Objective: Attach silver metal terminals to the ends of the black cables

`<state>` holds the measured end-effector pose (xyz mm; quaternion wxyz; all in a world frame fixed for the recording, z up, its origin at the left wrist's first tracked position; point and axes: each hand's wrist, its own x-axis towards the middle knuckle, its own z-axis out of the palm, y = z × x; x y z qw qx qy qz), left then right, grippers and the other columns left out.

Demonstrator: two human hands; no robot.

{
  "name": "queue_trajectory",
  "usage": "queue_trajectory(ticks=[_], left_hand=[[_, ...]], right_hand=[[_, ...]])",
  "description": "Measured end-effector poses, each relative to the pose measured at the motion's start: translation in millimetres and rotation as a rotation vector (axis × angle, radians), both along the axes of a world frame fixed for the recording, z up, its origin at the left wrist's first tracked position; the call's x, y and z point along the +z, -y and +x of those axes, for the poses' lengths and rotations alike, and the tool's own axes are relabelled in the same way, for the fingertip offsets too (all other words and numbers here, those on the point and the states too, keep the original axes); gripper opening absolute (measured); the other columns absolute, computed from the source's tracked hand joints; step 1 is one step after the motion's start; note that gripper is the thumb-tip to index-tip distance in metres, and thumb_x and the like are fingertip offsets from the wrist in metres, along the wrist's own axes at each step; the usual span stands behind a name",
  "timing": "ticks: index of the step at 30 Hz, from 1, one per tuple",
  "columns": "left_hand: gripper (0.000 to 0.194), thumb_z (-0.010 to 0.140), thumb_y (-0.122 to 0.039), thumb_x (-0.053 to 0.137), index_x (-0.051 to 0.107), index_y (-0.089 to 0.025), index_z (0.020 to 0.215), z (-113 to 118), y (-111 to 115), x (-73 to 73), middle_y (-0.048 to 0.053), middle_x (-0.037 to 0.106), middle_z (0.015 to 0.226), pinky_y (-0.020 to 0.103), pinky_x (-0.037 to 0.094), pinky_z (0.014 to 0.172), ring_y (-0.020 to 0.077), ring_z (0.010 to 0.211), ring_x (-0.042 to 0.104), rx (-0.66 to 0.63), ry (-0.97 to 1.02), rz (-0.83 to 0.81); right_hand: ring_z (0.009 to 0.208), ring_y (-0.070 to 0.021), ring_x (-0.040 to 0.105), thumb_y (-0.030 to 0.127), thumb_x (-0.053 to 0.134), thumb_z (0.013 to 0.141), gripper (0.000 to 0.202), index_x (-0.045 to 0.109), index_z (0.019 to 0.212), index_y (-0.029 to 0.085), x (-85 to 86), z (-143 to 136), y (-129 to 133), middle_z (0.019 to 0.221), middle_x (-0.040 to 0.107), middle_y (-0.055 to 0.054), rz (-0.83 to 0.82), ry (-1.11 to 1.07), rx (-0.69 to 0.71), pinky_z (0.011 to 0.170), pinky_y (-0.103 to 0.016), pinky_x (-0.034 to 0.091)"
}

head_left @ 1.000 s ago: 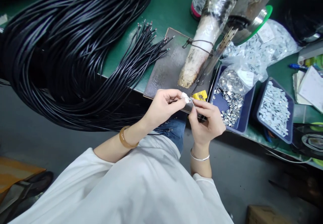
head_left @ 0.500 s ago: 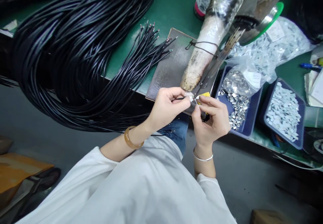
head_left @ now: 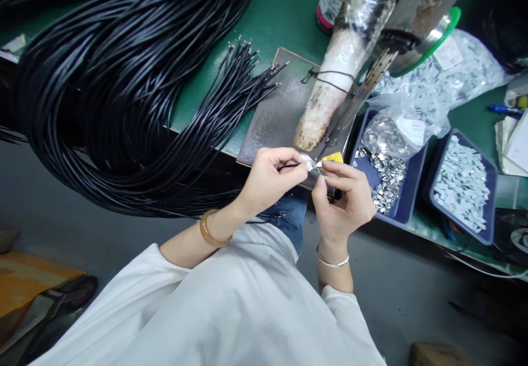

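Pinching cable (head_left: 289,166) in left grip (head_left: 269,176) | cannot tell right grip's (head_left: 344,201) hold, just beside | seemingly working cable's end between both grips now | next, likely needs steady, fine alignment

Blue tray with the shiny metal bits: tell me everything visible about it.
The tray is dark blue, rectangular, smooth and plastic-looking, with raised walls. It sits open-side up on the green table, its near end by the front edge. Small loose metal pieces lie heaped inside, with some bare floor at the left. A clear bag covers part of its far end. The right hand overlaps its near left corner in view; whether they touch, I can't tell.
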<state>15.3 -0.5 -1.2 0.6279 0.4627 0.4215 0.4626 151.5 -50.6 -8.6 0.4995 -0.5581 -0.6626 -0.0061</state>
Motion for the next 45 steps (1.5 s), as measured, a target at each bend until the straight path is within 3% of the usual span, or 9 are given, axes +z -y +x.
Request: queue_trajectory(ticks=[7, 17, 35, 45], left_hand=[[0.009, 0.073, -0.019, 0.070, 0.073, -0.014, 0.067, -1.3, -0.6, -3.6, -0.002, 0.054, 0.056, 0.021, 0.035, 0.051, 0.0077, 0.054, 0.043, -0.037, -0.027, 0.045], [0.015, 0.074, -0.018, 0.067, 0.067, -0.012, 0.061, 0.9, -2.3, 0.0, -0.004, 0.041, 0.051, 0.019, 0.029, 0.048, 0.0051, 0.051, 0.032, -0.012, -0.092, 0.112], [0.011, 0.074, -0.017, 0.068, 0.071, -0.010, 0.066, 0.1, -3.1, -1.8, -0.006, 0.038, 0.050, 0.018, 0.029, 0.047, 0.0046, 0.050, 0.032, -0.007, -0.112, 0.163], [0.007, 0.073, -0.014, 0.067, 0.071, -0.010, 0.068, 3.4, 0.1, 6.6, -0.007, 0.039, 0.050, 0.017, 0.023, 0.043, 0.0031, 0.047, 0.027, 0.049, -0.066, 0.173]], right_hand=[[0.088, -0.0161, 0.072, 0.010, 0.069, 0.084, 0.015, 0.064, 0.088, 0.024, 0.3, 2.3, -0.9, 0.097, 0.076, -0.001, 0.036, 0.045, 0.007, 0.079, -0.034, 0.061], [0.090, -0.0155, 0.072, 0.008, 0.072, 0.081, 0.017, 0.068, 0.090, 0.022, -0.4, 2.2, -3.7, 0.098, 0.075, -0.002, 0.046, 0.046, 0.013, 0.082, -0.033, 0.060], [0.092, -0.0147, 0.071, 0.006, 0.072, 0.080, 0.018, 0.067, 0.090, 0.021, -0.1, 1.8, -3.5, 0.099, 0.074, -0.003, 0.007, 0.046, 0.022, 0.081, -0.031, 0.062], [0.092, -0.0148, 0.072, 0.005, 0.073, 0.080, 0.019, 0.068, 0.090, 0.020, 3.2, -2.5, -2.2, 0.100, 0.074, -0.003, 0.065, 0.072, -0.029, 0.083, -0.031, 0.063]])
